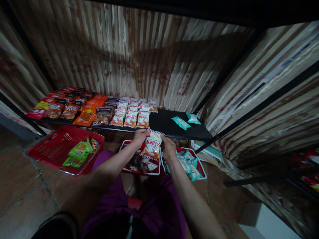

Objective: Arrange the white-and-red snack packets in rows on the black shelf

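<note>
A white and orange snack bag (152, 145) hangs between my two hands, just in front of the black shelf (161, 123) and above the middle red basket (159, 170). My left hand (140, 136) pinches its upper left corner. At the upper right corner, my right hand (169, 146) grips the same bag. Rows of matching white and orange bags (131, 118) stand on the shelf behind my left hand. Two teal packets (180, 122) lie farther right on the shelf. Dark packets and a white one are inside the middle basket, partly hidden by the held bag.
Orange packets (87, 113) and red ones fill the shelf's left part. A red basket (47, 146) with green packets stands at left; another basket (204, 172) holds teal packets. Black shelf posts rise at both sides. A white box (269, 220) sits at lower right.
</note>
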Demonstrator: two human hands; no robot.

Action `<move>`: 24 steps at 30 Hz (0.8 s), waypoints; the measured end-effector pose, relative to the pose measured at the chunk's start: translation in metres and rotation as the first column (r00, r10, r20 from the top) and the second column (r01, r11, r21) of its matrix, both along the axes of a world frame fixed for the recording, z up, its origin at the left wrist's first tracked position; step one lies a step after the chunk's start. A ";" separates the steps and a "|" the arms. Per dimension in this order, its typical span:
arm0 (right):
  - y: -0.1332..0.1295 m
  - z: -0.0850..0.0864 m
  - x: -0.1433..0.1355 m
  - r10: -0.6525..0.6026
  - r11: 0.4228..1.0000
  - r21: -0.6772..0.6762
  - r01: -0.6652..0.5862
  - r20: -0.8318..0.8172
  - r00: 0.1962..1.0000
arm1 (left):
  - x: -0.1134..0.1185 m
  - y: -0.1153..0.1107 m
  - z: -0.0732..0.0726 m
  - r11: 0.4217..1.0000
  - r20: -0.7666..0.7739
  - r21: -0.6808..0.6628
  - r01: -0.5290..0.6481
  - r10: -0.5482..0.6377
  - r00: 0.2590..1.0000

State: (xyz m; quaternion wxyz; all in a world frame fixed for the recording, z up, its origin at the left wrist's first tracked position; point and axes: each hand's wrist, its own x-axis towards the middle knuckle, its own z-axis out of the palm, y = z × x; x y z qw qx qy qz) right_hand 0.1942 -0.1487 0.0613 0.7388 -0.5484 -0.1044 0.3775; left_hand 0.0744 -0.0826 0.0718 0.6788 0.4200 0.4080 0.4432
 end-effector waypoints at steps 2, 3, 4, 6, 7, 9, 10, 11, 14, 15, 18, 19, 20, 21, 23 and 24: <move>0.000 0.001 -0.002 0.003 1.000 0.001 -0.003 -0.013 1.000 | -0.001 0.000 -0.001 0.999 0.000 -0.028 -0.015 0.015 1.000; 0.001 0.001 -0.004 0.007 1.000 0.000 -0.007 -0.026 1.000 | -0.001 0.000 -0.001 0.999 -0.001 -0.042 -0.022 0.022 1.000; 0.001 0.001 -0.005 0.010 1.000 0.000 -0.010 -0.042 0.999 | -0.002 0.000 -0.002 0.998 -0.001 -0.055 -0.026 0.026 1.000; 0.003 0.000 -0.007 0.003 1.000 0.001 -0.003 -0.071 0.997 | -0.002 0.000 -0.001 0.997 0.001 -0.066 -0.027 0.027 1.000; 0.003 -0.001 -0.007 -0.006 1.000 0.001 0.006 -0.080 0.997 | -0.002 0.000 -0.001 0.997 0.002 -0.068 -0.021 0.021 1.000; 0.005 -0.003 -0.006 -0.019 1.000 -0.002 0.019 -0.090 0.996 | -0.004 -0.001 0.001 0.997 0.010 -0.075 0.011 -0.010 1.000; 0.006 -0.004 -0.005 -0.024 1.000 -0.004 0.023 -0.092 0.995 | -0.005 -0.002 0.002 0.996 0.015 -0.082 0.039 -0.037 0.999; 0.007 -0.005 -0.003 -0.033 0.999 -0.009 0.032 -0.093 0.995 | -0.007 -0.003 0.003 0.993 0.018 -0.093 0.073 -0.072 0.997; 0.010 -0.007 0.001 -0.091 0.996 -0.017 0.090 -0.089 0.992 | -0.013 -0.010 0.003 0.973 0.008 -0.142 0.183 -0.183 0.983; 0.011 -0.006 0.002 -0.113 0.994 -0.018 0.111 -0.087 0.990 | -0.015 -0.014 0.002 0.964 0.020 -0.145 0.222 -0.222 0.975; 0.012 -0.005 0.003 -0.157 0.988 -0.020 0.155 -0.092 0.983 | -0.019 -0.026 -0.003 0.942 0.093 -0.102 0.321 -0.312 0.946; 0.011 -0.004 0.002 -0.167 0.986 -0.021 0.166 -0.096 0.981 | -0.019 -0.030 -0.005 0.939 0.105 -0.085 0.333 -0.324 0.940; 0.011 -0.003 0.001 -0.178 0.984 -0.022 0.176 -0.099 0.979 | -0.019 -0.034 -0.006 0.941 0.100 -0.074 0.330 -0.323 0.941; 0.011 -0.002 -0.001 -0.189 0.982 -0.025 0.187 -0.101 0.977 | -0.018 -0.038 -0.008 0.947 0.086 -0.065 0.315 -0.309 0.947; 0.011 0.000 -0.004 -0.211 0.977 -0.032 0.209 -0.098 0.973 | -0.016 -0.045 -0.011 0.963 0.064 -0.036 0.265 -0.263 0.963; 0.011 0.000 -0.006 -0.220 0.975 -0.034 0.218 -0.094 0.971 | -0.014 -0.047 -0.013 0.972 0.061 -0.018 0.234 -0.233 0.971</move>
